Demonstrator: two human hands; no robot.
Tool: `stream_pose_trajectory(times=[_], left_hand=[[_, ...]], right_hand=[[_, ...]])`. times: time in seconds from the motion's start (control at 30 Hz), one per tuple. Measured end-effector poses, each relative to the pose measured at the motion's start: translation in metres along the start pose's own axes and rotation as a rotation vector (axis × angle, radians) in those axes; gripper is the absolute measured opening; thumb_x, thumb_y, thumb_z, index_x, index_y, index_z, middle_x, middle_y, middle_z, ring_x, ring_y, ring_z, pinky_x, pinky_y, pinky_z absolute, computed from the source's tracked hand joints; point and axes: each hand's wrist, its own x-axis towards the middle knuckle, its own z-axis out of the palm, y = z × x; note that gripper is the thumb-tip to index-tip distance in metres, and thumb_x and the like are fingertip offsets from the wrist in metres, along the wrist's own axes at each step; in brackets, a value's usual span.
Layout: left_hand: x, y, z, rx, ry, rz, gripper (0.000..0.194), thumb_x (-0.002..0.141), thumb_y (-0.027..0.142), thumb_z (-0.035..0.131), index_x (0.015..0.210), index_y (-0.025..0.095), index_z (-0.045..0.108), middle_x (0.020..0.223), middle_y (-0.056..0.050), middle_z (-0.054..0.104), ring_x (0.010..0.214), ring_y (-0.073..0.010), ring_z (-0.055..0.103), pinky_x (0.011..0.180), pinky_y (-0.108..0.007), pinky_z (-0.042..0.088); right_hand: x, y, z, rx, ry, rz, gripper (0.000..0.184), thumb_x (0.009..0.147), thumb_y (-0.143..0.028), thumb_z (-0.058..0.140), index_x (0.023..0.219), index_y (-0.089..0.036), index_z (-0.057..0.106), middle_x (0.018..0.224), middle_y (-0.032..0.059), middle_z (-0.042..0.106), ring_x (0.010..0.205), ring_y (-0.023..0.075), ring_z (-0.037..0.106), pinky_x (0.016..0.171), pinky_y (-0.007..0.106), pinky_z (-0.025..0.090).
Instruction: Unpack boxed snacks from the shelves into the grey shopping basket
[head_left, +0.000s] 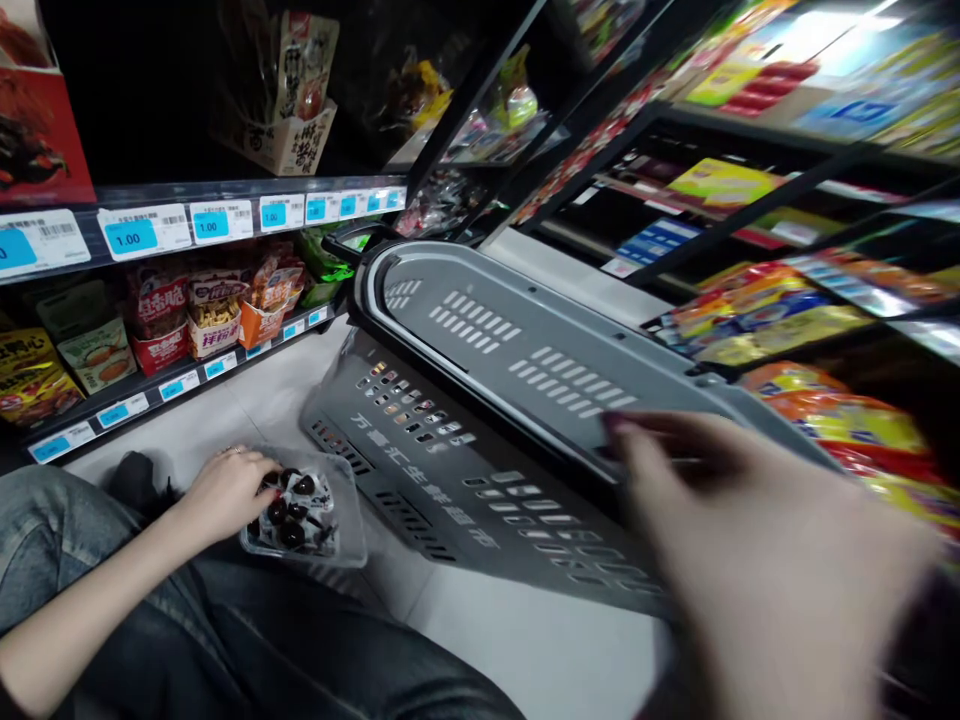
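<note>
My left hand (236,492) is closed over the left rim of a clear plastic tub (351,515), low beside my knees. Its fingertips reach inside, touching dark, round snacks in clear wrappers (292,512). Ahead stands a large grey shopping basket (420,470) with slotted walls and white lettering. My right hand (780,550), smeared by motion, is at the basket's near right rim with its fingers bent. Whether it grips that rim I cannot tell.
A snack shelf (67,250) with blue price labels runs along the left, with small boxes of packets (161,315) on its lower level. Blurred shelves of bright packages (795,310) stand to the right. White floor tiles (540,640) show below the basket.
</note>
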Motion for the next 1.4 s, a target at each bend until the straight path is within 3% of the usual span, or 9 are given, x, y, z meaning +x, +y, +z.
stream_pose_trajectory(times=[0.07,0.17,0.23,0.4,0.7,0.83,1.03,1.23,1.4], left_hand=[[0.001,0.0,-0.004,0.038,0.038,-0.102,0.032,0.083,0.03,0.049,0.109,0.021,0.066,0.108,-0.008,0.07,0.101,-0.0284,0.062,0.087,-0.042,0.048],[0.001,0.001,-0.011,0.092,0.121,-0.227,0.034,0.084,0.032,0.046,0.109,0.02,0.066,0.109,-0.009,0.07,0.1,-0.0297,0.063,0.085,-0.043,0.049],[0.0,0.0,-0.015,0.092,0.144,-0.236,0.035,0.083,0.031,0.046,0.11,0.02,0.065,0.111,-0.008,0.069,0.102,-0.03,0.063,0.086,-0.043,0.048],[0.0,0.0,-0.016,0.097,0.134,-0.2,0.035,0.084,0.031,0.045,0.109,0.019,0.065,0.112,-0.008,0.069,0.103,-0.0298,0.062,0.087,-0.044,0.048],[-0.002,-0.001,-0.016,0.095,0.103,-0.16,0.034,0.084,0.03,0.044,0.109,0.02,0.065,0.109,-0.009,0.07,0.101,-0.0294,0.063,0.086,-0.043,0.048],[0.002,-0.01,-0.014,-0.174,0.131,-0.166,0.032,0.08,0.026,0.052,0.107,0.018,0.065,0.111,-0.011,0.069,0.104,-0.028,0.061,0.092,-0.043,0.045],[0.001,-0.006,-0.017,-1.322,-0.125,-0.049,0.057,0.063,0.023,0.072,0.116,0.016,0.052,0.107,-0.01,0.067,0.098,-0.0223,0.062,0.084,-0.038,0.051],[-0.01,0.014,-0.028,-1.289,-0.079,-0.087,0.021,0.063,0.021,0.071,0.079,0.014,0.059,0.068,0.002,0.063,0.065,-0.0135,0.06,0.065,-0.03,0.054],[-0.013,0.015,-0.026,-1.199,0.026,-0.128,0.021,0.066,0.028,0.069,0.061,0.016,0.053,0.057,0.003,0.061,0.062,-0.0164,0.063,0.058,-0.029,0.054]], right_hand=[[-0.026,-0.049,0.014,0.283,-0.202,-0.136,0.025,0.085,-0.03,0.041,0.086,-0.021,0.064,0.069,0.0047,0.068,0.056,0.0165,0.06,0.053,0.028,0.042],[-0.072,-0.105,0.065,0.507,-0.961,-0.626,0.021,0.076,-0.01,0.049,0.083,-0.02,0.065,0.068,-0.001,0.068,0.057,0.0111,0.062,0.053,0.019,0.043],[-0.101,-0.122,0.106,0.426,-1.098,-0.688,0.028,0.066,0.0,0.054,0.079,-0.021,0.066,0.06,-0.0033,0.065,0.053,0.0108,0.061,0.048,0.017,0.04],[-0.15,-0.122,0.163,0.366,-0.98,-0.593,0.035,0.069,0.003,0.053,0.091,-0.022,0.065,0.069,0.0017,0.067,0.061,0.0142,0.066,0.054,0.021,0.047],[-0.137,-0.115,0.169,0.539,-0.83,-0.353,0.019,0.073,-0.013,0.059,0.055,-0.018,0.054,0.059,0.0026,0.061,0.067,0.0174,0.065,0.06,0.024,0.048],[-0.105,-0.11,0.157,0.723,-0.829,-0.244,0.012,0.074,-0.02,0.056,0.063,-0.016,0.057,0.056,-0.0001,0.059,0.058,0.0138,0.061,0.053,0.02,0.043],[-0.077,-0.101,0.104,1.284,-0.734,0.081,0.024,0.067,-0.036,0.067,0.066,-0.017,0.052,0.054,-0.0041,0.053,0.046,0.0068,0.045,0.046,0.017,0.038],[-0.075,-0.106,0.077,1.572,-0.659,0.286,0.027,0.057,-0.025,0.076,0.062,-0.018,0.051,0.055,-0.0056,0.051,0.047,0.0044,0.041,0.046,0.014,0.033],[-0.074,-0.106,0.08,1.577,-0.669,0.317,0.026,0.058,-0.025,0.076,0.063,-0.018,0.051,0.052,-0.0064,0.05,0.045,0.0039,0.04,0.044,0.014,0.032]])
